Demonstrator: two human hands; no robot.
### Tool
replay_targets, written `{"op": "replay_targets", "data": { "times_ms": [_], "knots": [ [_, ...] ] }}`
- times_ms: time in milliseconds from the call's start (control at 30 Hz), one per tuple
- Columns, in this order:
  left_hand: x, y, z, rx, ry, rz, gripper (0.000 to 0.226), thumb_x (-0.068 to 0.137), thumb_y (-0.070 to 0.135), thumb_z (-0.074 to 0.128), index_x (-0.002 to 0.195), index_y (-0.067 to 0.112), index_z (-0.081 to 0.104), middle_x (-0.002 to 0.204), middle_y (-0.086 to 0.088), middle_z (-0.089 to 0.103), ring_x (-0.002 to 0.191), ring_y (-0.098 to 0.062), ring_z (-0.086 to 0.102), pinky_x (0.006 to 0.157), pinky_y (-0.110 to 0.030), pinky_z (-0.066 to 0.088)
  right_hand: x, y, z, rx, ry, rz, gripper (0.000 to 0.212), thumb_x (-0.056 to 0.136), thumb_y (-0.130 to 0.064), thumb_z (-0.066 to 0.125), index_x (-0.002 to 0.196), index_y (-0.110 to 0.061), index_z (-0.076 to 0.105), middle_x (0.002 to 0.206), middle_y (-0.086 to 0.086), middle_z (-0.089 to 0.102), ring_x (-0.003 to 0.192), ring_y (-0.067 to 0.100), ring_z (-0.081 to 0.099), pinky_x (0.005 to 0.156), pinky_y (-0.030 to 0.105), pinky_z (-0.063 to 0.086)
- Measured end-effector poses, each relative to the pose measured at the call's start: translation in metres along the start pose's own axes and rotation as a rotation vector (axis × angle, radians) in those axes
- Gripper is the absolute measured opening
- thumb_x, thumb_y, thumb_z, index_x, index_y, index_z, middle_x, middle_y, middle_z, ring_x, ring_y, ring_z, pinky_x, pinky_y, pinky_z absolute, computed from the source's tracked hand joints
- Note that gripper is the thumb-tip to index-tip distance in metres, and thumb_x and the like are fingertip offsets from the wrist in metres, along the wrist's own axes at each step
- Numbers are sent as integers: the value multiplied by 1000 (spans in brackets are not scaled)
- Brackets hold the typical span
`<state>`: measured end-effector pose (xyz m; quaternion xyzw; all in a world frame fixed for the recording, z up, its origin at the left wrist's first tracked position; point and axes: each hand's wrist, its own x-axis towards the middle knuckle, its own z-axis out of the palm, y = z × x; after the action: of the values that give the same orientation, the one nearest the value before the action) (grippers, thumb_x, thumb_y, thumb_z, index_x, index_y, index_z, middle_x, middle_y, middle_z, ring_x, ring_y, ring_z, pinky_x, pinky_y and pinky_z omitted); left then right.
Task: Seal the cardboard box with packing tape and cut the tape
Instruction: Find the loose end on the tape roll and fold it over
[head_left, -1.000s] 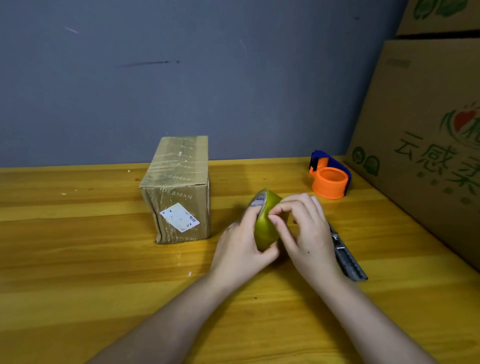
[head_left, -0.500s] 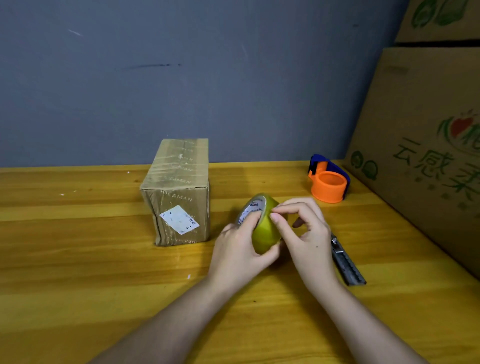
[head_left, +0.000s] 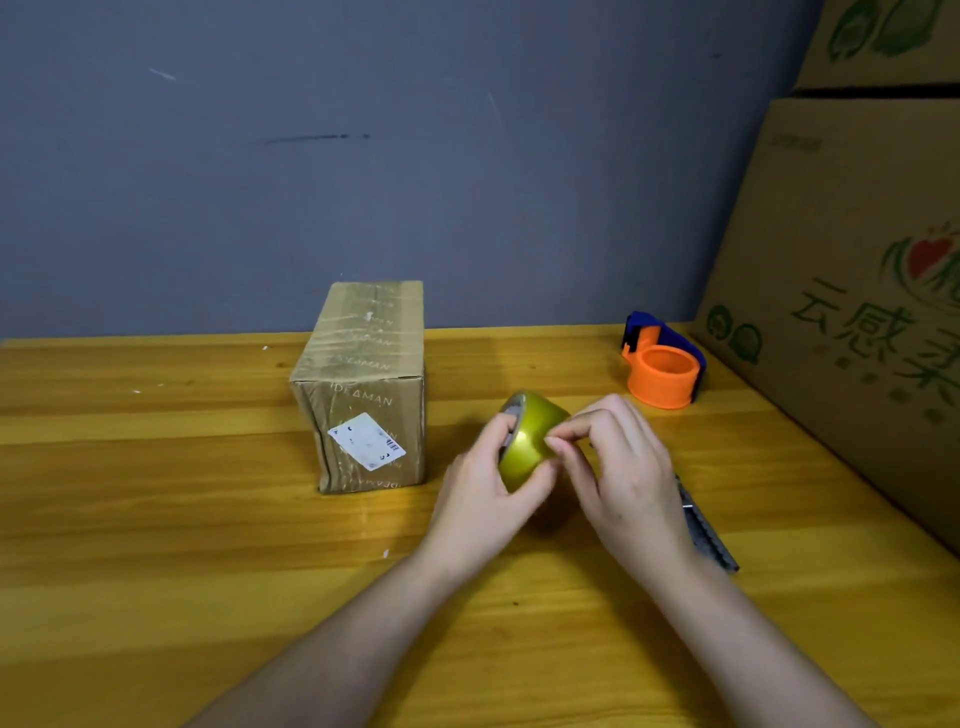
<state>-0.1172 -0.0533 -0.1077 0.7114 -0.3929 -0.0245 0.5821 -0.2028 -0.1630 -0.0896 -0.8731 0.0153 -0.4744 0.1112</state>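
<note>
The fingers (head_left: 563, 441) of the right hand (head_left: 631, 483) are pinched narrow against the outer face of the tape roll (head_left: 530, 441), the thumb and forefinger tips meeting on its surface as if picking for the loose end; whether any tape is caught between them is too small to tell. The left hand (head_left: 488, 493) is closed around the roll from the other side, one finger hooked into its core, holding it just above the table (head_left: 156, 545).

By my reading the task is at its very start: no strip is drawn off the roll, and nothing new is laid on the cardboard box (head_left: 363, 389). The box stands closed, to the left of the hands and a little apart from them, with a white label on its near face and glossy old tape already wrinkled over its top. Finding the end, pulling a length, pressing it along the seam and cutting all remain.

An orange and blue tape dispenser (head_left: 662, 369) sits empty at the far right. A dark utility knife (head_left: 709, 535) lies partly hidden under the right wrist, close for the cut. Large printed cartons (head_left: 857, 312) crowd the right edge. Nothing lies between the hands and the box.
</note>
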Motion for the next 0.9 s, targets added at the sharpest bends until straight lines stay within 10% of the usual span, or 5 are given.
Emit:
{"op": "replay_targets", "data": {
  "times_ms": [533, 900],
  "knots": [
    [0, -7, 0, 127, 18, 71, 40, 71, 51, 57, 96, 20, 56, 80, 0, 66, 77, -27, 61, 73, -44, 52, 2, -1, -7, -18, -3, 79, 15, 87, -27, 59, 95, -14, 58, 102, 3, 58, 95, 20, 56, 83, 32, 44],
    [-11, -4, -4, 260, -81, 214, 14, 77, 52, 48, 73, 38, 47, 56, -5, 56, 62, -23, 55, 59, -34, 42, 1, 19, -14, -167, 66, 110, 12, 93, -26, 45, 90, -16, 51, 79, 3, 63, 70, 21, 57, 63, 26, 39]
  ]
}}
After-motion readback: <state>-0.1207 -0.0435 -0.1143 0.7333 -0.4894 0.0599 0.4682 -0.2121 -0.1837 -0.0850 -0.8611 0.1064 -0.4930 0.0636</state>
